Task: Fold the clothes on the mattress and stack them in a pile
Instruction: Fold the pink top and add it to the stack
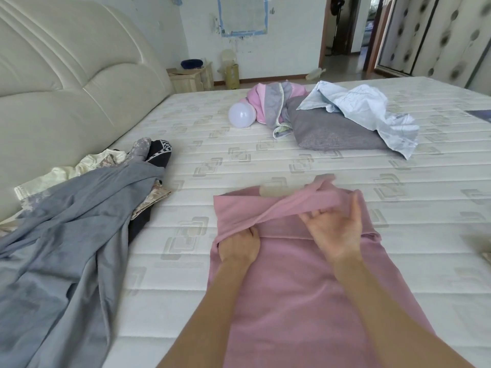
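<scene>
Pink soft knit garment (305, 288) lies flat on the white quilted mattress (265, 160) for folding. The left hand (240, 247) grips its left edge as an anchor, while the right hand (336, 229) pinches a lifted strip, likely to turn it inward.

A single wide-angle view is given, taken from head height and directed forward and down across the mattress (239, 166). The forearms enter from the bottom edge, so the near bedding is seen closely. The padded headboard (66, 75) is kept along the left, while the far wall and an open doorway (342, 27) are caught at the top. Straight edges are bowed by the lens.
</scene>
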